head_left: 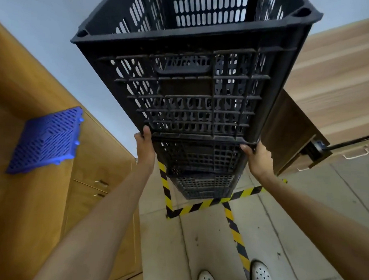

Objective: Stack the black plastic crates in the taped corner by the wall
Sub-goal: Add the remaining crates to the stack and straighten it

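A tall stack of black plastic crates stands inside the yellow-and-black taped corner against the pale wall. The top crate is large in view, open side up, sitting on the stack. My left hand grips its bottom left corner. At the bottom right corner, my right hand holds the same crate's lower rim. Both arms reach upward.
Wooden cabinets line the left side, with a blue slatted plastic panel on top. A brown wooden desk with drawers stands to the right. My white shoes rest on the tiled floor beside a tape strip.
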Demonstrator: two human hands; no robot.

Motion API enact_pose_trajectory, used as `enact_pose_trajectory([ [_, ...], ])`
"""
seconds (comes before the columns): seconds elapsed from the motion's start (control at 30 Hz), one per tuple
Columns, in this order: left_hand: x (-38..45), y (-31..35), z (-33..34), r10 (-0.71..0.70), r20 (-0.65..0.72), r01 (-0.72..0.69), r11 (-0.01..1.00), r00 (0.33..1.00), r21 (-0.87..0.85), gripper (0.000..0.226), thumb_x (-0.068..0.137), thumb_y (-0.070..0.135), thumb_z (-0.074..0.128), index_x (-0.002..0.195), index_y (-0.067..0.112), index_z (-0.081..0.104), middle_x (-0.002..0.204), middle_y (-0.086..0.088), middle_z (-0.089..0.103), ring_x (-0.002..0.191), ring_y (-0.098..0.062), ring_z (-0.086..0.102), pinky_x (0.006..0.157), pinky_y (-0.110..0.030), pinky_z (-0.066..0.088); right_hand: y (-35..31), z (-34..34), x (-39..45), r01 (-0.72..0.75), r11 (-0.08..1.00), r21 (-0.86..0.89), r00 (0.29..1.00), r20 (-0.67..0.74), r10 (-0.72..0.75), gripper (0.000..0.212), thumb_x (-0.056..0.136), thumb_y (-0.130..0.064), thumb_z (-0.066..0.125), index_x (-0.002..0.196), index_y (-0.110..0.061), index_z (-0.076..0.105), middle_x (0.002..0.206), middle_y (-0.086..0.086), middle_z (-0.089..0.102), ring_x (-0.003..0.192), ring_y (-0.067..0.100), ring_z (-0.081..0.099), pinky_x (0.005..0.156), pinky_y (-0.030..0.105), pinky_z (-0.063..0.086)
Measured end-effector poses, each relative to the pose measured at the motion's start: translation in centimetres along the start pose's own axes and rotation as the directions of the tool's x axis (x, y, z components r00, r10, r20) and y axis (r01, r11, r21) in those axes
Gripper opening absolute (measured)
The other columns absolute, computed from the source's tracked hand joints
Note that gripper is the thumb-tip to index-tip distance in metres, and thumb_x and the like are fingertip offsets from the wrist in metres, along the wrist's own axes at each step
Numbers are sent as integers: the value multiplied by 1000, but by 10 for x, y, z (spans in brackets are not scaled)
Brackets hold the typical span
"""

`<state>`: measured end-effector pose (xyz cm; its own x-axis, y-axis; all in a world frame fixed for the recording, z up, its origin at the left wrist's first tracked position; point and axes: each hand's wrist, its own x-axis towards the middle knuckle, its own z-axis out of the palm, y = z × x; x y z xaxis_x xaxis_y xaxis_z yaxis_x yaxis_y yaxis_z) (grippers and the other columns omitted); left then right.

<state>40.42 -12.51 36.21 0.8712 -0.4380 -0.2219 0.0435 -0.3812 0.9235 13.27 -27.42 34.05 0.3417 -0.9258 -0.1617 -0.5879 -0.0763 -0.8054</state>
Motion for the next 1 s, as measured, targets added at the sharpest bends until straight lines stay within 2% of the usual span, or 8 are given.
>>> enact_pose_trajectory([
  [0.13, -14, 4, 10, 10, -88, -4, 997, 996, 78, 41, 101, 54, 25, 109, 15, 36, 85, 6, 42, 85, -16, 43, 78, -32, 37, 1, -13, 16, -23, 999, -23, 998, 58, 24, 57, 95, -47, 50, 141, -14, 44, 127, 23, 60, 116, 46, 55, 93, 52, 46],
  [0.23, -25, 1, 11, 10, -132, -1, 998, 991, 70, 41, 102, 52, 27, 107, 14, 39, 82, 6, 43, 75, -11, 44, 69, -31, 38, 4, -18, 14, -9, 999, -46, 997, 73, 12, 54, 95, -47, 50, 138, -14, 47, 125, 22, 62, 113, 45, 56, 89, 48, 48],
  [0.4, -36, 0, 5, 11, -230, 1, 998, 973, 55, 43, 102, 53, 27, 104, 13, 42, 98, -7, 50, 91, -22, 48, 79, -37, 37, 4, -19, 7, 76, 996, -50, 995, 75, -72, 44, 96, -42, 51, 131, -17, 52, 118, 17, 67, 109, 42, 60, 83, 45, 48],
  [0.5, -39, -2, -6, -3, -266, 11, 1000, 964, 29, 40, 101, 53, 27, 104, 15, 40, 94, 0, 49, 92, -21, 46, 83, -41, 41, -1, -14, 5, 93, 995, -36, 990, 105, -89, 37, 97, -38, 52, 128, -19, 54, 117, 15, 67, 108, 41, 60, 81, 42, 46],
  [0.57, -40, -4, -10, -25, -255, 18, 999, 967, -28, 41, 99, 57, 29, 104, 17, 39, 90, 6, 48, 94, -20, 49, 92, -48, 47, -5, -12, 7, 73, 997, -2, 989, 131, -72, 36, 98, -35, 53, 130, -19, 53, 119, 14, 66, 110, 40, 59, 81, 41, 44],
  [0.67, -49, -3, -1, -39, -218, 22, 996, 975, -82, 37, 101, 50, 32, 106, 14, 37, 93, 7, 48, 100, -18, 51, 93, -43, 52, 0, -18, 16, 57, 998, 17, 989, 139, -59, 36, 96, -32, 56, 129, -17, 55, 119, 15, 66, 110, 40, 60, 88, 46, 49],
  [0.8, -52, 7, 15, -12, -174, -12, 991, 985, -134, 35, 102, 46, 34, 110, 12, 37, 108, -1, 50, 104, -18, 52, 93, -39, 51, 7, -27, 37, 47, 999, 28, 990, 131, -50, 36, 94, -25, 60, 126, -10, 58, 120, 17, 66, 113, 38, 60, 86, 42, 48],
  [1.0, -29, 3, 10, -31, -125, 18, 995, 992, -102, 36, 102, 48, 33, 112, 13, 36, 110, -1, 49, 102, -15, 51, 99, -45, 49, 8, -12, 54, 9, 1000, 20, 988, 155, -13, 37, 94, -28, 60, 127, -13, 57, 121, 19, 65, 113, 40, 57, 89, 45, 49],
])
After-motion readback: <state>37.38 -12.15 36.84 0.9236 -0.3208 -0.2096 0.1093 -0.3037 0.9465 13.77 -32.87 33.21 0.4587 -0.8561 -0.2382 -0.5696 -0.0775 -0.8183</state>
